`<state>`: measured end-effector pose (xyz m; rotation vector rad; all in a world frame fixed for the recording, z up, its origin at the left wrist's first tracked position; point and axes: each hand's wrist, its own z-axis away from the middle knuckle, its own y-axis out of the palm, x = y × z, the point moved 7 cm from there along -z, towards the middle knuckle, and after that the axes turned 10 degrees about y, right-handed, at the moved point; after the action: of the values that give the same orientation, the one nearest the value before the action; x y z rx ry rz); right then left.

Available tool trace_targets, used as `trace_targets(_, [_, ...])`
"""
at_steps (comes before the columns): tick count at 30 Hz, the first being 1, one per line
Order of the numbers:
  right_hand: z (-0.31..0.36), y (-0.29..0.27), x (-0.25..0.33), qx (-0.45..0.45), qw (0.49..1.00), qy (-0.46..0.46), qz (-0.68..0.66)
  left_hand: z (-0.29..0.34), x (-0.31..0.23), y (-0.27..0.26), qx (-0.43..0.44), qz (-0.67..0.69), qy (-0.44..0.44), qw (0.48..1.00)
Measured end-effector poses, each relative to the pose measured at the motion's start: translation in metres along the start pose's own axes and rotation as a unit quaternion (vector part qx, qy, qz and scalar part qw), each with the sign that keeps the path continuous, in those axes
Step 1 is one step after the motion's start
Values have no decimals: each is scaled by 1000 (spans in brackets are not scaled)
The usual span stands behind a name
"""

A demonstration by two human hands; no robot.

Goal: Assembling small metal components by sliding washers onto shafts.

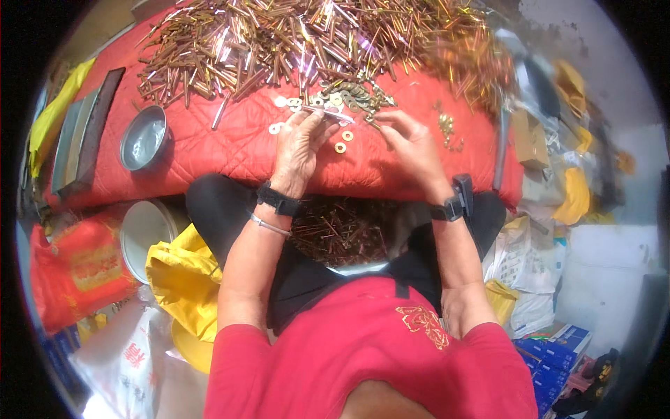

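My left hand [299,146] is closed on a long, thin metal bolt [336,115], which points to the right above the red quilted cover. Just right of its tip, my right hand [417,148] pinches a small brass-coloured piece [372,122], too small to name surely. Round washers [356,96] lie heaped just beyond my fingers, and two loose washers [340,147] rest between my hands. A big pile of similar copper-coloured bolts [279,49] covers the far side. Small golden bits [447,127] are scattered right of my right hand.
A round metal bowl [144,140] stands at the left, beside a long dark-edged tray [87,133]. Between my legs, below the red cover [230,153], more bolts [342,234] fill a container. Yellow cloth [183,272] and bags lie left; a cardboard box [529,140] sits right.
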<state>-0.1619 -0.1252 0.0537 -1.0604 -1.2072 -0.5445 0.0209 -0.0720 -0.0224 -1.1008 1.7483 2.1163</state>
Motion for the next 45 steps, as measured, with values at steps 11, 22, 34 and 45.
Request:
trace_targets(11, [-4, -4, 27, 17, 1000, -24, 7, 12, 0, 32, 146, -154, -50, 976])
trace_targets(22, [14, -5, 8, 198, 974, 110, -17, 14, 3, 31, 194, -263, -110, 939])
trace_targets(34, [-9, 32, -5, -152, 965, -74, -200, 25, 34, 24, 54, -149, -88, 983])
trace_targets(45, [-47, 8, -22, -54, 951, -186, 242, 4, 7, -6, -78, 152, -94, 981])
